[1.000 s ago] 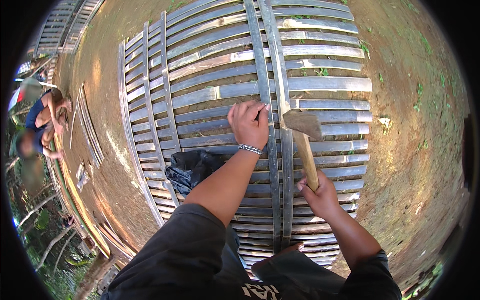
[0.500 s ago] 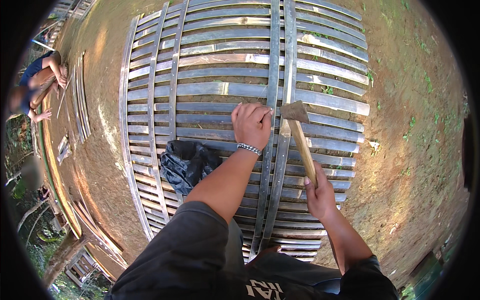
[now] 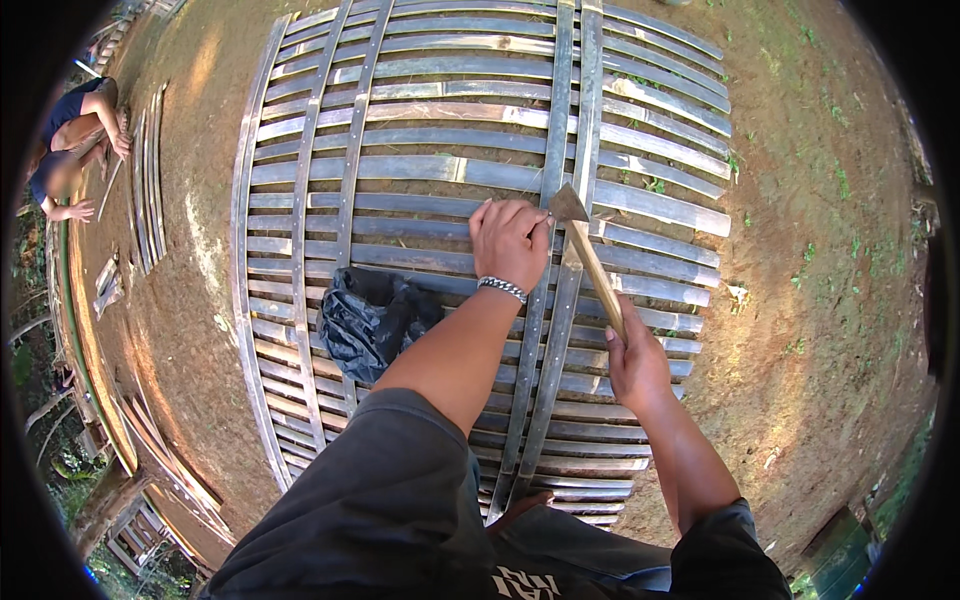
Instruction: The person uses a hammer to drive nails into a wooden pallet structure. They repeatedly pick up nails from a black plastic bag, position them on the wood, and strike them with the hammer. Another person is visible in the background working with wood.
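A hatchet (image 3: 597, 272) with a wooden handle and a dull, wedge-like metal head is gripped in my right hand (image 3: 640, 368). Its head is right beside the fingertips of my left hand (image 3: 506, 243), over a long lengthwise strip. My left hand rests on the bamboo slat panel (image 3: 420, 170), thumb and fingers pinched at that strip; whatever they hold is too small or hidden to make out. Many crosswise slats and several lengthwise strips form the panel, with small fastener dots along the strips. A black plastic bag (image 3: 365, 325) lies on the slats left of my left forearm.
Another person (image 3: 80, 130) crouches at the far left, hands near loose bamboo strips (image 3: 150, 190) on the ground. More strips (image 3: 170, 455) lie at the lower left. Bare earth (image 3: 800, 300) with small weeds borders the panel on the right.
The hatchet head has come leftward and slightly up, closer to my left fingertips, as my right hand rose a little. My left hand stays pinched at almost the same spot.
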Demonstrator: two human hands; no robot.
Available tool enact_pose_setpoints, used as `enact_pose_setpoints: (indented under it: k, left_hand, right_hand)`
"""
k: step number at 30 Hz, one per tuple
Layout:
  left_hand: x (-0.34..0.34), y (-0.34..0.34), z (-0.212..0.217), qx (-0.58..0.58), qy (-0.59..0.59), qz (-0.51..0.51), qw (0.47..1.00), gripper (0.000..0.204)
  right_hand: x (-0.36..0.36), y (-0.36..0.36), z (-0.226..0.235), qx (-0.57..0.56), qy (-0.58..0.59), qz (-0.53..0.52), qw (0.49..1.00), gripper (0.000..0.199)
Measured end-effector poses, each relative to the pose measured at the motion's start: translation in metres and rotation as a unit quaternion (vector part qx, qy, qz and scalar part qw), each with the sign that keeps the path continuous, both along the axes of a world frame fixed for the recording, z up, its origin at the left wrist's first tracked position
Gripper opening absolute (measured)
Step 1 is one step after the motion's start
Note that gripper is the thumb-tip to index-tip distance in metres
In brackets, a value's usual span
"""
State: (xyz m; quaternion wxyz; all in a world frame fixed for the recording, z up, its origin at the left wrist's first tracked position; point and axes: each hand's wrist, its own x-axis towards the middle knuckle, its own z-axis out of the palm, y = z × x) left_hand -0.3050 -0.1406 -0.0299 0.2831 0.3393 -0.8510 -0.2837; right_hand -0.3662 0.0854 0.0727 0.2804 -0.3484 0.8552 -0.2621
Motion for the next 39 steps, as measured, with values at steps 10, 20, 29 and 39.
enact_pose_setpoints:
  k: [10,20,29,39]
  left_hand:
    - [0.0,-0.001,0.003,0.015,-0.016,-0.005,1.0,0.003]
    - [0.0,-0.001,0.005,0.018,-0.017,-0.008,1.0,0.005]
    - [0.001,-0.002,0.004,0.018,-0.018,-0.009,1.0,0.004]
    - [0.0,-0.002,0.004,0.014,-0.006,-0.007,1.0,0.002]
  right_hand:
    - [0.006,-0.003,-0.005,-0.045,0.042,0.0,0.998,0.055]
    - [0.01,-0.003,-0.006,-0.058,0.012,-0.032,0.998,0.055]
    - [0.013,-0.011,-0.002,-0.086,-0.003,-0.047,0.995,0.054]
    - [0.012,-0.005,-0.011,-0.044,0.016,-0.036,0.998,0.053]
